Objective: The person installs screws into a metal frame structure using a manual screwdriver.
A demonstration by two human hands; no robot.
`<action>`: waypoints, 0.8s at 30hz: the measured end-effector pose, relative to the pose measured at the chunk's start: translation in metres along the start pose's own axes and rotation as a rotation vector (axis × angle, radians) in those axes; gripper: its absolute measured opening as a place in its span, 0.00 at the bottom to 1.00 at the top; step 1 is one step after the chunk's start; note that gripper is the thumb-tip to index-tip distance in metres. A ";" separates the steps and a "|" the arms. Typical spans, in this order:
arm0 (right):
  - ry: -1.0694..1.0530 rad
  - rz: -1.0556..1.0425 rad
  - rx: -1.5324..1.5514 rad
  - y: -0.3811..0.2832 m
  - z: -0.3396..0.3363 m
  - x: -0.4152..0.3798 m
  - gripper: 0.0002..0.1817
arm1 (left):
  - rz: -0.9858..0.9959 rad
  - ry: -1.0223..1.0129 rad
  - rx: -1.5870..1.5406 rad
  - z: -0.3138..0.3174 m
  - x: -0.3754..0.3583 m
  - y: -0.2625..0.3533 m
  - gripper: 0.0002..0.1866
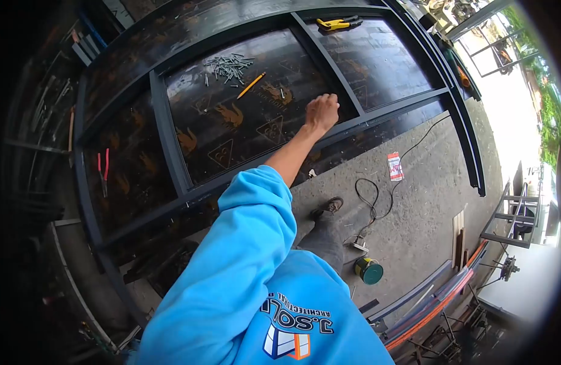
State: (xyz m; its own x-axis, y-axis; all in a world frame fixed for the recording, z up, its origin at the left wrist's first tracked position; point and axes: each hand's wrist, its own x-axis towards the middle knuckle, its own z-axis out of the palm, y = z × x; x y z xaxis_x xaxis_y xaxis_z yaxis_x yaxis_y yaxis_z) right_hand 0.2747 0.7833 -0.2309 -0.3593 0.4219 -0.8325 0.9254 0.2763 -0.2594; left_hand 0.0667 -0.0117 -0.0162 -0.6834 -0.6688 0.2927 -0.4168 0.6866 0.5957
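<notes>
My left hand point(323, 114) is closed, back upward, over the black panel near the inner corner of a dark metal frame point(347, 126). Its curled fingers hide whatever they may hold. Left of the hand, a single screw point(282, 93) lies on the panel. Farther off are a yellow pencil point(251, 85) and a heap of grey screws point(230, 66). My right hand is out of view.
A yellow-and-black hand tool point(338, 24) rests at the far side, and red-handled pliers point(103, 173) lie at left. A black cable point(393, 194), a red-and-white packet point(395, 166) and a green-lidded can point(369, 271) are on the concrete floor.
</notes>
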 end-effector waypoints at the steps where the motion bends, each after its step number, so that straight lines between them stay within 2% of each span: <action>1: -0.011 -0.003 -0.085 0.005 0.010 -0.031 0.17 | -0.015 0.140 0.028 -0.013 -0.009 -0.055 0.05; 2: -0.017 -0.008 -0.172 0.008 0.011 -0.057 0.17 | -0.065 0.267 0.085 -0.039 -0.020 -0.104 0.05; 3: -0.015 -0.011 -0.255 0.012 0.006 -0.083 0.18 | -0.133 0.302 0.202 -0.064 -0.026 -0.151 0.05; 4: -0.015 -0.027 -0.330 0.008 0.005 -0.101 0.19 | -0.286 0.313 0.216 -0.086 -0.031 -0.187 0.07; 5: -0.009 -0.028 -0.409 0.013 -0.008 -0.122 0.20 | -0.322 0.341 0.218 -0.101 -0.034 -0.214 0.09; 6: -0.010 -0.020 -0.486 0.026 -0.019 -0.143 0.20 | -0.353 0.363 0.228 -0.114 -0.038 -0.231 0.12; 8: -0.027 -0.030 -0.594 0.051 -0.017 -0.164 0.22 | -0.340 0.223 0.211 -0.129 -0.038 -0.228 0.14; 10: -0.010 -0.097 -0.627 0.047 0.004 -0.172 0.23 | -0.280 0.074 0.261 -0.127 -0.027 -0.235 0.11; 13: 0.104 -0.179 -0.526 0.033 0.047 -0.212 0.26 | -0.413 0.129 0.270 -0.097 -0.009 -0.267 0.09; 14: 0.155 -0.163 -0.470 0.048 0.059 -0.244 0.27 | -0.401 0.229 0.269 -0.079 -0.007 -0.287 0.10; 15: 0.206 -0.128 -0.405 0.067 0.068 -0.275 0.27 | -0.417 0.199 0.201 -0.083 -0.010 -0.285 0.10; 16: 0.245 -0.076 -0.332 0.086 0.080 -0.300 0.28 | -0.515 0.180 0.067 -0.101 -0.018 -0.262 0.10; 17: 0.276 -0.010 -0.253 0.118 0.103 -0.329 0.29 | -0.419 0.346 -0.078 -0.057 -0.009 -0.322 0.10; 18: 0.241 -0.154 -0.329 0.093 0.121 -0.271 0.27 | -0.646 0.099 -0.416 -0.072 -0.016 -0.307 0.12; 20: 0.250 -0.552 -0.369 -0.040 0.152 -0.287 0.24 | -0.687 0.373 -0.082 -0.098 -0.056 -0.199 0.13; 21: 0.292 -0.663 -0.361 -0.101 0.173 -0.280 0.20 | -0.570 0.275 -0.129 -0.056 -0.060 -0.148 0.13; 22: 0.303 -0.698 -0.381 -0.167 0.190 -0.293 0.21 | -0.421 0.201 -0.272 -0.021 -0.074 -0.099 0.12; 23: 0.293 -0.763 -0.429 -0.221 0.189 -0.356 0.19 | -0.281 0.131 -0.386 0.004 -0.090 -0.067 0.12; 24: 0.270 -0.822 -0.383 -0.268 0.206 -0.375 0.16 | -0.153 0.085 -0.447 0.005 -0.097 -0.074 0.11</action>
State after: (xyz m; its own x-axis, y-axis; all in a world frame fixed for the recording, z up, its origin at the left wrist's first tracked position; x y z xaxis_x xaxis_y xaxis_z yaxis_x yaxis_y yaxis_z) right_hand 0.1862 0.3729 0.0495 -0.9414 0.1410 -0.3064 0.2845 0.8201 -0.4965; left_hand 0.1608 0.0041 -0.0927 -0.5751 -0.7863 0.2259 -0.1974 0.4013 0.8944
